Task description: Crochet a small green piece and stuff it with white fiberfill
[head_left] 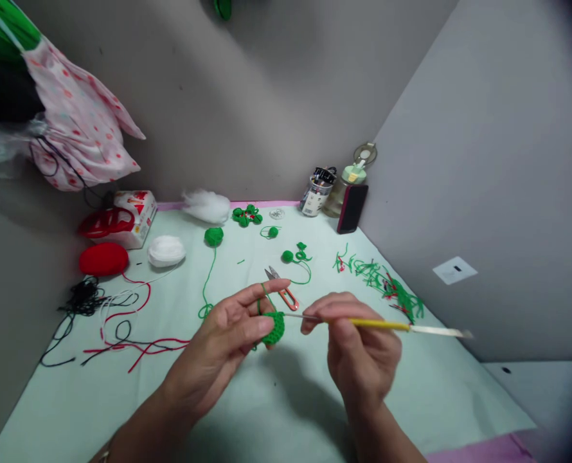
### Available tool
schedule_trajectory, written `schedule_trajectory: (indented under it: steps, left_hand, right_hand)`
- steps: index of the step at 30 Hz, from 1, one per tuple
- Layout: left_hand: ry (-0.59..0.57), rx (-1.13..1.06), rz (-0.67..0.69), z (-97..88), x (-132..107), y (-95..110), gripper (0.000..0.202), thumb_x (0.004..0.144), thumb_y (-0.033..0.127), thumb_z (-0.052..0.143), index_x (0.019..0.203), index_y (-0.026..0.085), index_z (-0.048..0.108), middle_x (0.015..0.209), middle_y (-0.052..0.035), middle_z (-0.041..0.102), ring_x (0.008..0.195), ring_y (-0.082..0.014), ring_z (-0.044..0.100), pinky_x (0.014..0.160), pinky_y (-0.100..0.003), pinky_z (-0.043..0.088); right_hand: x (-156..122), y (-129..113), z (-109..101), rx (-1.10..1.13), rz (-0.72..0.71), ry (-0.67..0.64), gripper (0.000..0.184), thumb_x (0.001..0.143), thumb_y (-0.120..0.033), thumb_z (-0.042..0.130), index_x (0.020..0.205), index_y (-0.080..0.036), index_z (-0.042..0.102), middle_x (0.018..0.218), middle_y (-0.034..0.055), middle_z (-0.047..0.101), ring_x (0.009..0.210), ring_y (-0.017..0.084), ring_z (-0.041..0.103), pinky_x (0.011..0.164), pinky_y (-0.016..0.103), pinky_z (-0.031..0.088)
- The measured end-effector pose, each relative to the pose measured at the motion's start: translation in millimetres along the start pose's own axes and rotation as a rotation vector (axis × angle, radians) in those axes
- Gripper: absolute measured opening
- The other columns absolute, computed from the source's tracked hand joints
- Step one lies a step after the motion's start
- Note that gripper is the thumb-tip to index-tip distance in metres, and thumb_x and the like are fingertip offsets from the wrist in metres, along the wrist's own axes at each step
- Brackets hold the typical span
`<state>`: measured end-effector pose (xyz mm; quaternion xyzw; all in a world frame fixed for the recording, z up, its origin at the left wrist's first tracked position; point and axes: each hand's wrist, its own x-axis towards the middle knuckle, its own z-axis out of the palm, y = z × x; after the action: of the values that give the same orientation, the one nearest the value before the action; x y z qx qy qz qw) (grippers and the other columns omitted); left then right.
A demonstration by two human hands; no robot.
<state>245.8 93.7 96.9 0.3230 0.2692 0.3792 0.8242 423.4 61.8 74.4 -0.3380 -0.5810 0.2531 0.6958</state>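
Note:
My left hand point(231, 337) pinches a small green crochet piece point(275, 328) between thumb and fingers, with green yarn looped over the index finger. My right hand point(358, 341) grips a crochet hook point(387, 325) with a yellow handle; its metal tip points left into the green piece. Both hands hover above the pale green table cover point(267, 411). The green yarn strand trails back to a small green yarn ball point(213, 236).
Orange-handled thread snips point(282, 289) lie just behind my hands. Small green crochet pieces point(247, 215), white stuffing point(207, 204), a red yarn ball point(103, 259), white yarn point(166, 250), loose red and black threads, green yarn scraps point(387, 286), a jar, a bottle and a phone point(351, 208) stand around.

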Motion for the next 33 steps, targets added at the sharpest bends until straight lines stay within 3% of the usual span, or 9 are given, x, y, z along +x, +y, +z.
schedule_trajectory:
  steps: [4,8,11,15,17,22,27,29,33]
  left_hand:
    - [0.006,0.116,0.048,-4.3,1,-4,0.046,0.083,0.034,0.086,0.128,0.030,0.079,0.089,-0.0006,0.061,0.089,-0.0160,0.054,0.086,-0.027,0.045]
    - [0.047,0.236,0.139,-4.0,3,-16,0.043,0.085,0.033,0.087,0.127,0.036,0.078,0.099,-0.0003,0.067,0.101,-0.0176,0.057,0.093,-0.029,0.045]
    - [0.128,0.200,0.173,0.2,3,-21,0.048,0.083,0.029,0.089,0.128,0.038,0.077,0.096,0.0021,0.068,0.095,-0.0146,0.060,0.089,-0.026,0.047]
    - [0.092,-0.003,0.071,1.9,6,-20,0.050,0.083,0.031,0.089,0.132,0.031,0.076,0.093,0.0004,0.070,0.095,-0.0145,0.063,0.092,-0.025,0.048]
    - [0.045,-0.086,-0.019,-1.2,9,-16,0.049,0.082,0.031,0.089,0.129,0.024,0.077,0.089,-0.0007,0.070,0.091,-0.0143,0.063,0.091,-0.025,0.049]
    - [0.003,-0.034,-0.031,-7.5,11,-11,0.047,0.082,0.032,0.087,0.128,0.024,0.078,0.093,-0.0020,0.073,0.088,-0.0146,0.064,0.091,-0.027,0.048]
    - [0.068,0.385,0.155,-6.4,8,-15,0.046,0.087,0.033,0.084,0.131,0.038,0.075,0.119,-0.0017,0.074,0.130,-0.0269,0.058,0.116,-0.042,0.037]
    - [0.086,0.509,0.195,-7.1,6,-14,0.049,0.088,0.031,0.084,0.134,0.043,0.073,0.124,0.0001,0.073,0.141,-0.0284,0.050,0.123,-0.046,0.027]
    - [-0.030,0.406,0.157,-8.5,4,-9,0.061,0.089,0.031,0.082,0.145,0.046,0.064,0.111,0.0006,0.069,0.123,-0.0251,0.062,0.116,-0.045,0.038]
  right_hand:
    - [7,3,5,0.181,0.150,-0.025,0.018,0.104,-0.031,0.064,0.099,-0.025,0.080,0.085,0.0048,0.077,0.069,0.018,0.071,0.056,0.030,0.061]
    - [3,2,8,-0.086,-0.010,-0.096,0.017,0.103,-0.021,0.064,0.107,-0.025,0.081,0.094,0.0060,0.081,0.092,0.021,0.075,0.080,0.037,0.064]
    - [-6,5,8,-0.293,-0.152,-0.104,0.028,0.103,-0.013,0.062,0.120,-0.027,0.078,0.100,0.0063,0.079,0.092,0.021,0.074,0.078,0.037,0.064]
    - [-12,9,4,-0.569,-0.370,-0.156,0.038,0.099,-0.009,0.066,0.130,-0.029,0.075,0.113,0.0081,0.078,0.100,0.023,0.074,0.081,0.038,0.064]
    - [-7,8,3,-0.428,-0.278,-0.101,0.031,0.102,-0.013,0.062,0.123,-0.028,0.077,0.104,0.0068,0.078,0.093,0.021,0.074,0.077,0.036,0.063]
    - [7,8,4,0.210,0.228,0.036,0.018,0.103,-0.030,0.065,0.097,-0.026,0.081,0.083,0.0027,0.074,0.064,0.014,0.064,0.057,0.027,0.056]
    - [0,14,7,0.209,0.302,-0.041,0.014,0.100,-0.033,0.070,0.099,-0.028,0.083,0.095,0.0052,0.077,0.095,0.021,0.073,0.081,0.035,0.060]
    - [-1,15,8,0.247,0.345,-0.033,0.014,0.101,-0.034,0.070,0.101,-0.029,0.083,0.096,0.0040,0.077,0.092,0.020,0.073,0.078,0.033,0.059]
    - [6,12,8,0.421,0.446,0.033,0.013,0.098,-0.036,0.074,0.092,-0.026,0.081,0.083,0.0006,0.073,0.073,0.012,0.066,0.066,0.024,0.054]
